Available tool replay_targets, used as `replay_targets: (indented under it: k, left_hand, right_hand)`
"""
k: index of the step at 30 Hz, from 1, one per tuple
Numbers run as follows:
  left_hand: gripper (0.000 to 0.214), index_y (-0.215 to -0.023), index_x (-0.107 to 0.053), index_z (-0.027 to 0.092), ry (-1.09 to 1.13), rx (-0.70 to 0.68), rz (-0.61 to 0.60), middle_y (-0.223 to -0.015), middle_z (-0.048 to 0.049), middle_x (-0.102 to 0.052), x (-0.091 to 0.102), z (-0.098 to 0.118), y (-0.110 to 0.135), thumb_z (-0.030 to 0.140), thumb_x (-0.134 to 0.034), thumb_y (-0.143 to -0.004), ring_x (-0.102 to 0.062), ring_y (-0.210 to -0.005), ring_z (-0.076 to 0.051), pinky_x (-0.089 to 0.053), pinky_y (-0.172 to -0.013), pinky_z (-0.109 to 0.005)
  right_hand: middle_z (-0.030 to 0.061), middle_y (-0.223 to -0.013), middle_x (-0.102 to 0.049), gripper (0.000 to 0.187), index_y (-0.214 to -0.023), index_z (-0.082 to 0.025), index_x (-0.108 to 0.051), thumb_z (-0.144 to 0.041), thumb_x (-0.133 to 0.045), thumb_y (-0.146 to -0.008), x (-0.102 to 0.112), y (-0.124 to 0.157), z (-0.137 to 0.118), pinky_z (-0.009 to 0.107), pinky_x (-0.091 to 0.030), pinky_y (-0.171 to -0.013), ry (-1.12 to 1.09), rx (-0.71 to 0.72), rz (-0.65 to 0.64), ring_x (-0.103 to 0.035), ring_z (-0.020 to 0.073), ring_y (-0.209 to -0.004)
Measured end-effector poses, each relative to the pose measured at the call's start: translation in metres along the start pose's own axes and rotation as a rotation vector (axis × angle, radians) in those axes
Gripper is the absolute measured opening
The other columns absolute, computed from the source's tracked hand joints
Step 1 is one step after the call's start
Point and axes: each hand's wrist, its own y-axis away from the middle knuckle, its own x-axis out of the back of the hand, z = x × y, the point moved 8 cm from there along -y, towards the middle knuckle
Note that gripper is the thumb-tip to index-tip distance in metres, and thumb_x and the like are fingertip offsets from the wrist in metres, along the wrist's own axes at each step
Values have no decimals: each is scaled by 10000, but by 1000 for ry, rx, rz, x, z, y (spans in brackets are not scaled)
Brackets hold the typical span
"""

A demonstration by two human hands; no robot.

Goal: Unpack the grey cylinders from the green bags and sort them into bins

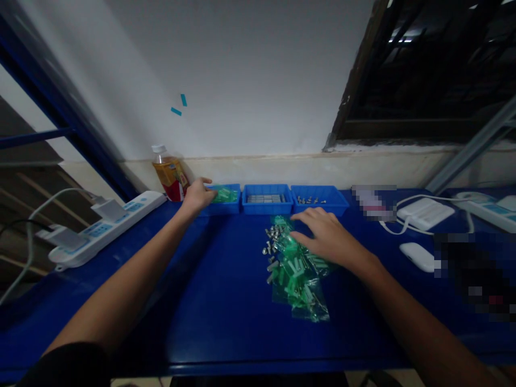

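My left hand (198,195) is at the left blue bin (228,209), thumb and index finger closing around the near edge of a green plastic bag (224,194) there. Its other fingers are partly hidden. My right hand (322,231) is over the upper right of a pile of small green plastic bags (296,269), thumb and fingers apart, with nothing visibly gripped. The bags hold pale rods and small metal pieces. Several loose screws (274,233) and grey plugs (273,266) lie along the pile's left side on the blue table (217,306).
The middle bin (266,208) holds grey rods; the right bin (326,207) holds screws. A drink bottle (170,174) stands behind my left hand. Power strips (108,228) lie at both sides. A white charger (426,214) and white case (418,256) are on the right.
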Motion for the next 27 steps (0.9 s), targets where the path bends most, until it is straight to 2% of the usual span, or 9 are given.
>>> replay_targets:
  k: [2, 4, 7, 8, 10, 13, 17, 22, 27]
  left_hand:
    - [364, -998, -596, 144, -80, -25, -23, -760, -70, -637, -5, 7, 3, 159, -663, -640, -593, -793, -247, -439, -720, -340]
    - [353, -995, -605, 150, -157, -100, 29, -907, -120, -638, -7, 23, 16, 177, -668, -649, -547, -975, -306, -415, -819, -394]
    - [359, -1097, -578, 148, -299, -392, 238, -1185, -175, -537, -6, 66, 57, 285, -590, -766, -415, -1157, -346, -359, -908, -458]
    - [336, -1097, -580, 146, -316, -495, 236, -1180, -173, -541, -13, 79, 73, 305, -548, -803, -434, -1135, -333, -362, -905, -451]
    - [280, -1008, -618, 149, -275, -613, 17, -1000, -135, -625, -42, 95, 100, 339, -497, -841, -539, -981, -283, -400, -849, -392]
    - [362, -777, -659, 167, -169, -408, -370, -723, -83, -661, -90, 87, 118, 461, -461, -848, -610, -716, -245, -417, -656, -319]
    - [384, -622, -645, 160, -14, -216, -420, -582, -58, -615, -112, 75, 111, 495, -537, -776, -581, -595, -213, -377, -574, -289]
    - [189, -776, -635, 146, 130, -246, -398, -680, -23, -638, -106, 81, 115, 298, -525, -800, -574, -615, -147, -403, -571, -237]
    - [180, -902, -599, 171, 107, -683, -150, -824, -37, -618, -62, 115, 159, 278, -454, -897, -552, -752, -151, -431, -701, -272]
  right_hand:
    - [89, -1026, -639, 333, -1094, -216, -614, -416, -561, -833, -4, 2, 24, 448, -422, -817, 9, -57, -105, -549, 288, -978]
    - [95, -1004, -648, 326, -1060, -190, -629, -411, -558, -831, -8, 2, 42, 414, -423, -811, -11, -118, -120, -559, 272, -951]
    - [81, -933, -657, 313, -1024, -165, -631, -404, -528, -850, -17, -2, 49, 360, -426, -787, -94, -198, -38, -567, 229, -882]
    - [75, -917, -657, 314, -1022, -165, -629, -407, -518, -856, -22, -4, 45, 351, -425, -780, -123, -198, -19, -566, 218, -863]
    - [68, -905, -655, 308, -1012, -172, -631, -412, -511, -861, -32, -7, 32, 351, -415, -786, -149, -156, -10, -557, 211, -862]
    - [69, -901, -647, 269, -987, -174, -641, -378, -512, -867, -41, -8, 14, 359, -396, -822, -148, -88, -18, -543, 206, -887]
    - [62, -888, -643, 208, -955, -174, -646, -312, -520, -864, -40, -8, 7, 339, -389, -819, -188, -28, -17, -537, 190, -870]
    - [46, -825, -643, 198, -824, -173, -660, -320, -531, -851, -28, -8, 4, 321, -376, -784, -267, -66, 54, -537, 192, -835]
    - [-16, -555, -508, 501, -618, -179, -565, -556, -369, -884, -21, -5, 10, 257, -330, -552, -684, -323, 127, -474, 133, -561]
